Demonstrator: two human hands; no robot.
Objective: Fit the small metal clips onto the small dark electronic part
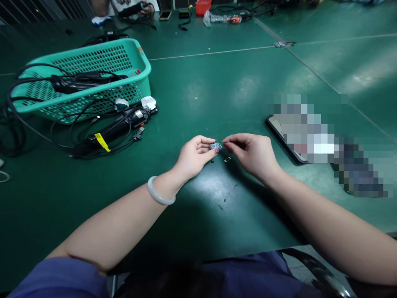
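Between the thumb and fingers of my left hand (196, 156) is a small shiny grey-blue piece (216, 146), too small to name for certain. Just to its right, my right hand (252, 154) is closed in a pinch, its fingertips close to that piece. What the right fingertips hold, if anything, is too small to make out. On the table below the hands lies a small flat rectangular part (227, 159) with a pale rim. A tiny black bit (212, 161) rests under my left thumb.
A green plastic basket (141, 62) with cabled black devices stands at the left. In front of it lies a black handheld device (116, 126) with a yellow tag. A phone (287, 140) lies to the right, partly pixelated. Another person's hand (144, 8) shows at the far edge.
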